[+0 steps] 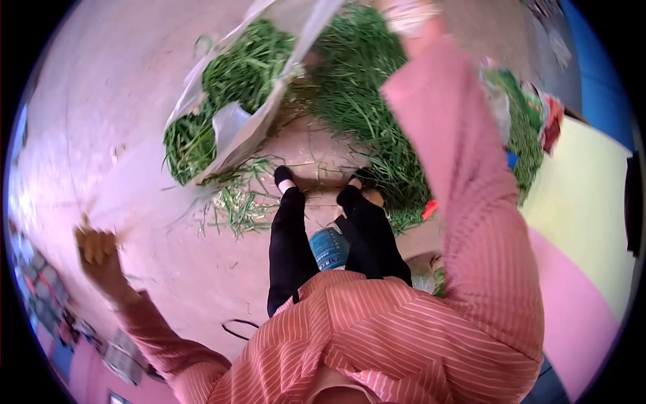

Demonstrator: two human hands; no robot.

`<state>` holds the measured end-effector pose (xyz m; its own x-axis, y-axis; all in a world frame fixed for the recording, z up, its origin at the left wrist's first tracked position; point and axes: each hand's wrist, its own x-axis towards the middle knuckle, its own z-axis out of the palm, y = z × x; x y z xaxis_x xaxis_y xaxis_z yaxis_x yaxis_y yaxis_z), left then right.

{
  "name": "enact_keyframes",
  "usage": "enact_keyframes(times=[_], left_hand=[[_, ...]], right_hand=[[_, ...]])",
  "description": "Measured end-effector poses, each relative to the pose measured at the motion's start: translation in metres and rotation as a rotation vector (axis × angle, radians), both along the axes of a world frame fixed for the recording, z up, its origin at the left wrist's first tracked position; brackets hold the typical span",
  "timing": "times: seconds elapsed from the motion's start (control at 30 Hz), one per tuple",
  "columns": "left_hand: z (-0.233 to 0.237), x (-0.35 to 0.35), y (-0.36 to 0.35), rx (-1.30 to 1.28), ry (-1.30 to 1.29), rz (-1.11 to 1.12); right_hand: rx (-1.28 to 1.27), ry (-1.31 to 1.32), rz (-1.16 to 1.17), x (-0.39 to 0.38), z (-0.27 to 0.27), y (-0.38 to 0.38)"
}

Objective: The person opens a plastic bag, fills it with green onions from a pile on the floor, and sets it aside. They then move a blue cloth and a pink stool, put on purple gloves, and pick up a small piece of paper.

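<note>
Left hand (99,254): fingers curled, whether pinching anything couldn't be told!
Right hand (412,19): blurred, fingers unreadable!
Plastic bag (233,129): gaped; a tug risked spilling grass (250,60)!

On floor (121,67), grass pile (363,87) is placed ahead of feet (284,176), slightly to R. To L of pile, bag (252,131) is located w/ cut grass (245,74) in it. Loose cuttings (239,210) are scattered btwn. bag & L foot. Container (328,248) is set btwn. legs (291,246). At far R, greens (528,145) are found near panel (579,182).
</note>
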<state>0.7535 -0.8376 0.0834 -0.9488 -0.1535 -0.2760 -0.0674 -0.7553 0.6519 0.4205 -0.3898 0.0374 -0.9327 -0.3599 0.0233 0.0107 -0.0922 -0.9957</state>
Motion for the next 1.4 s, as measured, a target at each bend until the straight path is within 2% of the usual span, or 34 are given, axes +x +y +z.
enact_keyframes(times=[0.03,0.07,0.1,0.13,0.17,0.2,0.27,0.33,0.37,0.4,0.43,0.47,0.53,0.57,0.63,0.67,0.7,0.73,0.8,0.83,0.87,0.9,0.97,1.0,1.07,1.1,1.13,1.2,1.27,1.3,1.33,1.4], left_hand=[[-0.028,0.015,0.010,0.064,-0.097,0.049],[-0.070,0.031,0.014,0.059,-0.070,-0.024],[-0.102,0.043,0.032,-0.087,-0.324,0.073],[-0.115,0.039,0.082,-0.172,-0.615,0.323],[-0.137,0.045,0.105,-0.236,-0.741,0.433],[-0.163,0.062,0.101,-0.287,-0.727,0.296],[-0.176,0.071,0.110,-0.283,-0.792,0.239],[-0.181,0.075,0.104,-0.494,-0.717,-0.150],[-0.171,0.067,0.122,-0.512,-0.710,-0.187],[-0.157,0.056,0.151,-0.721,-0.875,-0.102],[-0.153,0.047,0.170,-0.933,-1.028,-0.007],[-0.161,0.041,0.154,-1.466,-0.941,-0.349],[-0.181,0.011,0.203,-2.659,-0.696,-0.173],[-0.184,-0.009,0.241,-2.666,-0.647,-0.184],[-0.195,-0.049,0.341,-2.209,0.080,-0.381],[-0.212,-0.057,0.382,-2.046,0.099,-0.494],[-0.226,-0.063,0.421,-1.964,0.327,-0.692],[-0.248,-0.064,0.454,-1.558,0.166,-0.797],[-0.294,-0.066,0.511,-1.279,0.214,-1.005],[-0.320,-0.068,0.533,-1.160,0.123,-1.090],[-0.341,-0.070,0.557,-1.200,0.071,-1.134],[-0.374,-0.074,0.570,-1.235,0.144,-1.208],[-0.432,-0.078,0.599,-1.104,-0.015,-1.264],[-0.458,-0.081,0.612,-1.112,0.009,-1.262],[-0.500,-0.088,0.634,-1.306,0.175,-1.254],[-0.513,-0.090,0.644,-1.308,0.204,-1.260],[-0.525,-0.091,0.655,-1.376,0.271,-1.226],[-0.534,-0.090,0.674,-1.437,0.368,-1.186],[-0.538,-0.083,0.688,-1.097,-0.099,-1.274],[-0.553,-0.084,0.688,-1.160,0.077,-1.370],[-0.559,-0.083,0.691,-1.155,0.098,-1.380],[-0.553,-0.067,0.702,-0.958,-0.160,-1.361]], right_hand=[[-0.008,-0.047,-0.065,0.010,-0.035,0.005],[0.532,0.237,-0.048,0.027,-0.061,0.016],[-0.233,-0.040,-0.179,0.045,-0.112,0.017],[-0.141,-0.224,-0.349,0.074,-0.139,0.022],[-0.079,-0.273,-0.529,0.097,-0.180,0.027],[0.114,-0.218,-0.636,0.127,-0.216,0.037],[0.374,-0.245,-0.570,0.190,-0.235,0.073],[0.693,-0.192,-0.702,0.258,-0.241,0.117],[0.738,-0.277,-0.692,0.296,-0.263,0.146],[0.782,-0.360,-0.683,0.332,-0.287,0.180],[0.752,-0.545,-0.770,0.363,-0.293,0.213],[0.713,-0.733,-0.857,0.394,-0.298,0.247],[0.777,-0.938,-0.969,0.452,-0.335,0.313],[0.868,-0.932,-1.065,0.467,-0.333,0.338],[1.036,-0.920,-1.221,0.483,-0.338,0.388],[1.106,-0.931,-1.284,0.492,-0.352,0.408],[1.097,-0.946,-1.314,0.504,-0.371,0.428],[1.139,-0.936,-1.345,0.511,-0.392,0.451],[1.159,-0.922,-1.400,0.512,-0.431,0.481],[1.265,-0.963,-1.367,0.507,-0.442,0.491],[1.370,-1.005,-1.333,0.502,-0.452,0.499],[1.349,-1.006,-1.358,0.498,-0.459,0.506],[1.368,-1.134,-1.261,0.491,-0.470,0.521],[1.353,-1.127,-1.283,0.493,-0.475,0.529],[1.015,-1.140,-1.309,0.503,-0.485,0.541],[0.880,-1.111,-1.375,0.507,-0.492,0.543],[0.867,-1.105,-1.406,0.513,-0.498,0.543],[0.362,-0.979,-1.440,0.521,-0.504,0.545],[0.400,-0.970,-1.425,0.532,-0.512,0.546],[0.453,-0.968,-1.383,0.536,-0.515,0.549],[0.509,-0.969,-1.338,0.540,-0.515,0.552],[0.458,-0.891,-1.338,0.538,-0.504,0.539]])
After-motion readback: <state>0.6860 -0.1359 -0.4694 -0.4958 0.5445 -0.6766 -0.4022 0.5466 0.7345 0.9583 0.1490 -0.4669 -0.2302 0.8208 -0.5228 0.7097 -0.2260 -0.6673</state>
